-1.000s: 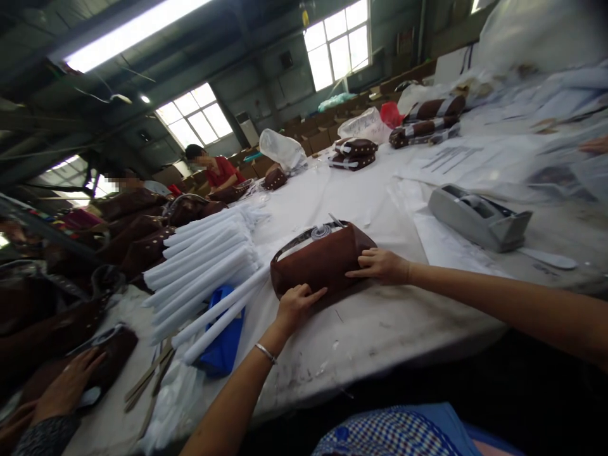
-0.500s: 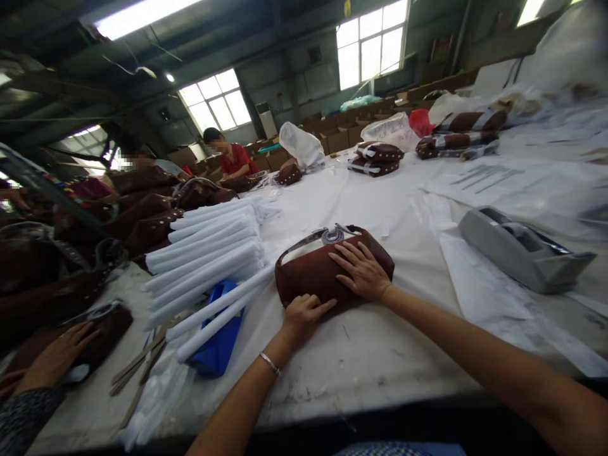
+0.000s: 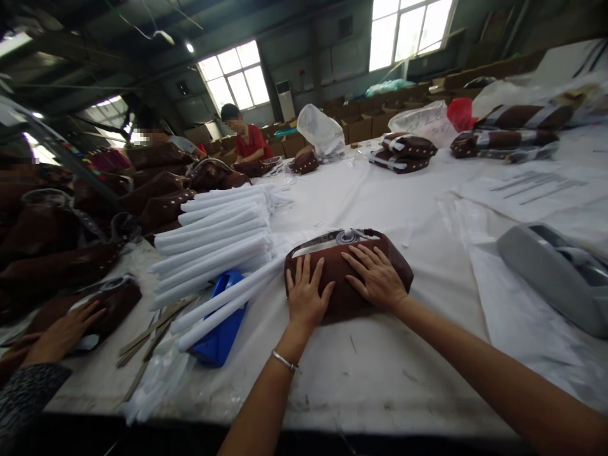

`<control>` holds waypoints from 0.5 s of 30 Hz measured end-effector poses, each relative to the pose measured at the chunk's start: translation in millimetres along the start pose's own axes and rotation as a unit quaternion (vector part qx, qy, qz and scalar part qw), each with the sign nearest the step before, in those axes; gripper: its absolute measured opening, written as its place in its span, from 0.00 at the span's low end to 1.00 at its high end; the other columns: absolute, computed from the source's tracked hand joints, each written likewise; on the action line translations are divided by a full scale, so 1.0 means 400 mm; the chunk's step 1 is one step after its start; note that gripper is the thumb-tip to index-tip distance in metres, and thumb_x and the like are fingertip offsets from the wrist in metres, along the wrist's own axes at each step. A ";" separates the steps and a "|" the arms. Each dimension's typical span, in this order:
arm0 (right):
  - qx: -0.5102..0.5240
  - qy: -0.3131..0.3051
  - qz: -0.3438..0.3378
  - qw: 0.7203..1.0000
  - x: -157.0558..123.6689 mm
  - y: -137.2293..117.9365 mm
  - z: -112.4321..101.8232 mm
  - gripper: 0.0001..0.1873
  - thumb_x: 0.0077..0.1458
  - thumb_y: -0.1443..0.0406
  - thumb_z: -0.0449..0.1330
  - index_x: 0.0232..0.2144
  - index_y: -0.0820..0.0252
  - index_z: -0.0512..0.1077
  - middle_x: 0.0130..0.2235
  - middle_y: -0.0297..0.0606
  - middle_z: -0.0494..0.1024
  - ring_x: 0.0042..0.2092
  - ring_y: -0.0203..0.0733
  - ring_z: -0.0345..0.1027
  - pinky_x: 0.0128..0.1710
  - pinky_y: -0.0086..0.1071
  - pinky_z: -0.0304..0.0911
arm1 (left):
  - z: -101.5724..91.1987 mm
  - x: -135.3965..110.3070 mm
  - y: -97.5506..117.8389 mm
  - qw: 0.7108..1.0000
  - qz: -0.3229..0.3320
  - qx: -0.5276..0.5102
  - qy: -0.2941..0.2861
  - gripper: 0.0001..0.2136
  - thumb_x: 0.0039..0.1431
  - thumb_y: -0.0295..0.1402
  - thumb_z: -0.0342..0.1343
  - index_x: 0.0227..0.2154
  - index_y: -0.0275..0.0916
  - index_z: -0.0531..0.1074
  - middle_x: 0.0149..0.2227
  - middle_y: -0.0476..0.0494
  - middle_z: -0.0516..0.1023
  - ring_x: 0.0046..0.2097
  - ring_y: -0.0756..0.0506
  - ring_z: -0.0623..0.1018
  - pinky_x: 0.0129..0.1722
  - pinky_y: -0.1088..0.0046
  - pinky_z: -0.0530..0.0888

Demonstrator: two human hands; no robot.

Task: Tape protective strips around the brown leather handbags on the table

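A brown handbag [image 3: 337,288] lies on the pale table cover in front of me, its wrapped strap and buckle along the far edge. My left hand [image 3: 306,294] rests flat on the bag's left part, fingers spread. On the right part lies my right hand [image 3: 377,275], also flat with fingers apart. Both palms touch the bag without gripping it. Just left of the bag, white padded rolls [image 3: 218,253] are stacked, with the ends of two rolls close to its side. Under these rolls sits a blue tape dispenser [image 3: 221,339], partly covered.
A grey tape dispenser [image 3: 551,272] stands at the right on plastic sheets. Wrapped brown bags [image 3: 406,152] lie farther back. At the left, a co-worker's hand [image 3: 69,329] rests on another brown bag, beside flat strips [image 3: 152,332]. A person in red [image 3: 251,142] works at the far side.
My left hand has moved up from the bag's near edge onto its top surface, and its fingers have spread. My right hand stays on the bag. The view has shifted slightly.
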State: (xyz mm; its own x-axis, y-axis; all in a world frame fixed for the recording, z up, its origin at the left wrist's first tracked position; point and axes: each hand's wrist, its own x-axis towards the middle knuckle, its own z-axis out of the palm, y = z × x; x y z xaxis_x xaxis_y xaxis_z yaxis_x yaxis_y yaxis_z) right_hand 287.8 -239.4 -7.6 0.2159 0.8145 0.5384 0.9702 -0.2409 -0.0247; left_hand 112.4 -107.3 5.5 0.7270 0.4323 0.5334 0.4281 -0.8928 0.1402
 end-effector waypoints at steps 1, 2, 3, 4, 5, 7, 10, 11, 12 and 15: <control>0.001 0.001 0.003 1.000 0.000 -0.001 0.000 0.30 0.67 0.54 0.53 0.68 0.56 0.58 0.69 0.45 0.58 0.69 0.55 0.49 0.68 0.55 0.44 | 0.025 -0.012 -0.011 1.000 -0.016 0.007 0.006 0.29 0.65 0.45 0.53 0.67 0.47 0.57 0.71 0.38 0.54 0.72 0.34 0.54 0.68 0.41 0.54; 0.003 0.001 0.004 1.000 -0.001 -0.002 0.001 0.30 0.67 0.54 0.53 0.67 0.56 0.58 0.69 0.45 0.57 0.70 0.55 0.48 0.68 0.55 0.44 | 0.047 -0.026 -0.021 1.000 -0.026 0.009 0.013 0.29 0.66 0.44 0.53 0.67 0.47 0.56 0.71 0.37 0.53 0.72 0.35 0.52 0.68 0.42 0.53; 0.006 0.002 0.003 1.000 -0.001 -0.003 0.003 0.30 0.67 0.54 0.53 0.68 0.56 0.58 0.70 0.45 0.57 0.70 0.55 0.48 0.68 0.55 0.44 | 0.064 -0.038 -0.029 0.999 -0.028 0.008 0.020 0.29 0.66 0.44 0.52 0.68 0.46 0.56 0.72 0.37 0.52 0.72 0.35 0.51 0.69 0.42 0.52; 0.009 0.003 0.001 1.000 -0.001 -0.003 0.006 0.31 0.67 0.54 0.53 0.68 0.56 0.58 0.70 0.44 0.56 0.70 0.55 0.47 0.68 0.55 0.44 | 0.077 -0.048 -0.036 0.999 -0.026 0.007 0.027 0.29 0.66 0.43 0.52 0.67 0.45 0.56 0.72 0.37 0.53 0.73 0.36 0.50 0.69 0.43 0.51; 0.012 0.006 0.001 1.000 -0.002 -0.002 0.009 0.31 0.67 0.55 0.54 0.68 0.56 0.57 0.70 0.44 0.56 0.70 0.55 0.47 0.68 0.54 0.43 | 0.086 -0.054 -0.040 0.999 -0.022 0.006 0.031 0.29 0.66 0.43 0.53 0.67 0.45 0.57 0.71 0.37 0.53 0.73 0.36 0.50 0.69 0.43 0.51; 0.016 0.015 0.004 1.000 -0.001 0.002 0.017 0.31 0.67 0.56 0.54 0.68 0.56 0.57 0.70 0.44 0.56 0.70 0.55 0.47 0.68 0.54 0.44 | 0.091 -0.056 -0.044 0.999 -0.017 0.006 0.031 0.29 0.65 0.43 0.54 0.66 0.45 0.58 0.71 0.36 0.54 0.72 0.35 0.51 0.69 0.43 0.51; 0.022 0.024 0.006 0.999 0.003 0.007 0.025 0.31 0.66 0.57 0.54 0.68 0.56 0.56 0.70 0.44 0.56 0.70 0.56 0.48 0.68 0.55 0.45 | 0.068 -0.034 -0.031 1.000 -0.024 0.017 0.006 0.29 0.65 0.43 0.54 0.66 0.45 0.58 0.71 0.35 0.54 0.72 0.34 0.53 0.68 0.41 0.53; 0.023 0.026 0.007 0.999 0.004 0.008 0.026 0.32 0.66 0.58 0.54 0.69 0.56 0.55 0.70 0.44 0.56 0.70 0.56 0.48 0.68 0.56 0.46 | 0.054 -0.024 -0.021 0.999 -0.029 0.022 -0.005 0.29 0.65 0.43 0.54 0.67 0.45 0.58 0.71 0.34 0.54 0.71 0.34 0.54 0.68 0.40 0.54; 0.024 0.027 0.007 0.999 0.004 0.009 0.027 0.32 0.65 0.58 0.54 0.69 0.55 0.55 0.69 0.45 0.57 0.70 0.57 0.49 0.68 0.56 0.46 | 0.038 -0.012 -0.008 0.999 -0.034 0.027 -0.016 0.29 0.65 0.42 0.54 0.67 0.44 0.58 0.71 0.33 0.54 0.71 0.33 0.54 0.67 0.39 0.54; 0.022 0.028 0.010 0.999 0.001 0.008 0.030 0.32 0.65 0.59 0.54 0.69 0.56 0.55 0.69 0.45 0.57 0.70 0.57 0.49 0.67 0.56 0.48 | 0.003 0.019 0.034 0.999 -0.024 0.026 -0.030 0.29 0.65 0.42 0.53 0.67 0.44 0.58 0.71 0.33 0.52 0.72 0.30 0.52 0.67 0.36 0.53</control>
State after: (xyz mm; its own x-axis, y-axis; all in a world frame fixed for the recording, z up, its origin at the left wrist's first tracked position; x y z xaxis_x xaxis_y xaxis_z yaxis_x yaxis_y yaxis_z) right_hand 292.3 -233.5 -17.6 0.2299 0.7787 0.5838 0.9700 -0.2317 -0.0728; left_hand 124.4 -116.0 10.5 0.7351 0.4829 0.4759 0.4898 -0.8636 0.1197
